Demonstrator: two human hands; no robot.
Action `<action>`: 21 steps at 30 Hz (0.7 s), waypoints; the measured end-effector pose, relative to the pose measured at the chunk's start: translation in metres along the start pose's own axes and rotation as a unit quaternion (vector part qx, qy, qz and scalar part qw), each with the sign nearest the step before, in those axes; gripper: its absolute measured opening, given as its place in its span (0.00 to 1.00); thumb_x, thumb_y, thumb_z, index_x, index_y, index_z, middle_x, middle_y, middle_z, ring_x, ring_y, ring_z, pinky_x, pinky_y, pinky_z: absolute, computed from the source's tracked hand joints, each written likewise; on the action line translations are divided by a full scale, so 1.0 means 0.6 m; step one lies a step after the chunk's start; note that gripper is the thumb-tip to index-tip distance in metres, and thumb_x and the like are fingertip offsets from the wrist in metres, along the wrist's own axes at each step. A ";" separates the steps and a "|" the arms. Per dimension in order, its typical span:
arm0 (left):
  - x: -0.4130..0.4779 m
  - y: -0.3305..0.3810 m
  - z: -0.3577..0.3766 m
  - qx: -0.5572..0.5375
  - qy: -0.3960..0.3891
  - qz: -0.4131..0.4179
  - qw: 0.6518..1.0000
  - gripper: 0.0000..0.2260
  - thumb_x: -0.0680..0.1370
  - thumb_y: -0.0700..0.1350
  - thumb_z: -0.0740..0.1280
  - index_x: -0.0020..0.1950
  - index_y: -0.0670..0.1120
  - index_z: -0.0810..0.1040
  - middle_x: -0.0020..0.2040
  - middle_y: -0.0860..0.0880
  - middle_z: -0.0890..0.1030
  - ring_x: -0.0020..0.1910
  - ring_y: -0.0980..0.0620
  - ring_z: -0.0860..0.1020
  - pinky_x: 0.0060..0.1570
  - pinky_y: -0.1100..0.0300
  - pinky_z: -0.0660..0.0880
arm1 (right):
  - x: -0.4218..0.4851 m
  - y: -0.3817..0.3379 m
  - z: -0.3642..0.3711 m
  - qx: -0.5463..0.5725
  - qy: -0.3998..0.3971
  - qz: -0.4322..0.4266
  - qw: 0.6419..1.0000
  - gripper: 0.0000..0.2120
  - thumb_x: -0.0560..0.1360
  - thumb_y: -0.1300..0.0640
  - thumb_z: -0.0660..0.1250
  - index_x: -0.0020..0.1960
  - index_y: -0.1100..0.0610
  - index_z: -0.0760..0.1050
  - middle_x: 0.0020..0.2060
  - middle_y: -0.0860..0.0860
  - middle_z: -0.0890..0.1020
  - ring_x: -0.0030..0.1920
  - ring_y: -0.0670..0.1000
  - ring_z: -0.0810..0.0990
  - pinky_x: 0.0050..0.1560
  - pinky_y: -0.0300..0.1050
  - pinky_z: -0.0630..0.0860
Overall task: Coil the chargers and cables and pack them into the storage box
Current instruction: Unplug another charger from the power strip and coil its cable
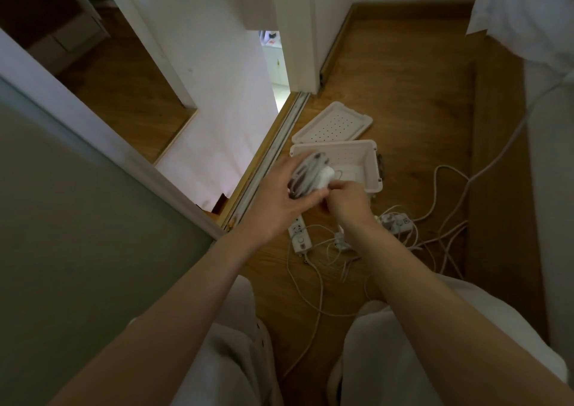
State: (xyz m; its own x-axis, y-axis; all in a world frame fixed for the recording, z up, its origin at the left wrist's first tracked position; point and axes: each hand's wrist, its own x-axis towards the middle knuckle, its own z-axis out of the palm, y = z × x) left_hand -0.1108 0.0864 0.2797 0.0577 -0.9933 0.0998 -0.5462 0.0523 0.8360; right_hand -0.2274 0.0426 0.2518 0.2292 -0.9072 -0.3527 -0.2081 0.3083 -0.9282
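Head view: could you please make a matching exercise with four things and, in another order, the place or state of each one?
Things:
1 coiled cable
2 lid
3 box
4 loose cables

Places or states:
A flat on the floor beyond the box
B open, with its lid off
C spread on the floor near the knees
D held in the left grip

Pairs: 1-D, 2-A, 3-B, 4-C

White lid [334,123] is showing a grid of small dark dots; box [371,165] is appearing plain cream-white. White cables [435,194] and strip [299,235] are contrasting with brown wood-grain floor [403,79]. Coil [307,172] is showing white with dark patches. Trousers [388,359] are appearing pale grey.
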 end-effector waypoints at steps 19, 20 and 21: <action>0.012 -0.036 -0.012 -0.114 0.035 -0.191 0.974 0.15 0.82 0.50 0.55 0.66 0.46 0.60 0.54 0.48 0.73 0.46 0.57 0.77 0.37 0.68 0.77 | -0.005 -0.012 0.021 0.052 -0.145 0.018 0.988 0.15 0.81 0.59 0.54 0.42 0.56 0.76 0.39 0.52 0.80 0.42 0.49 0.79 0.51 0.45 0.77; 0.012 -0.037 -0.006 -0.111 0.028 -0.190 0.975 0.16 0.82 0.50 0.55 0.67 0.45 0.59 0.53 0.49 0.72 0.45 0.59 0.76 0.36 0.69 0.77 | -0.004 -0.010 0.021 0.053 -0.141 0.011 0.989 0.16 0.81 0.54 0.54 0.42 0.54 0.76 0.40 0.52 0.81 0.44 0.50 0.81 0.52 0.45 0.77; 0.012 -0.039 0.000 -0.100 0.019 -0.186 0.977 0.18 0.82 0.51 0.54 0.68 0.44 0.59 0.53 0.51 0.72 0.44 0.60 0.76 0.36 0.70 0.76 | -0.003 -0.008 0.019 0.028 -0.142 -0.002 0.989 0.17 0.81 0.48 0.53 0.43 0.52 0.77 0.42 0.52 0.82 0.47 0.51 0.82 0.53 0.45 0.78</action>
State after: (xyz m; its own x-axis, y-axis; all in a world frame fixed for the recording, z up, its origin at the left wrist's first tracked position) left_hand -0.0976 0.0782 0.2609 0.2543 -0.9433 -0.2134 -0.3083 -0.2882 0.9066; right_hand -0.2159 0.0460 0.2556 0.4897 -0.7937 -0.3609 -0.1548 0.3282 -0.9318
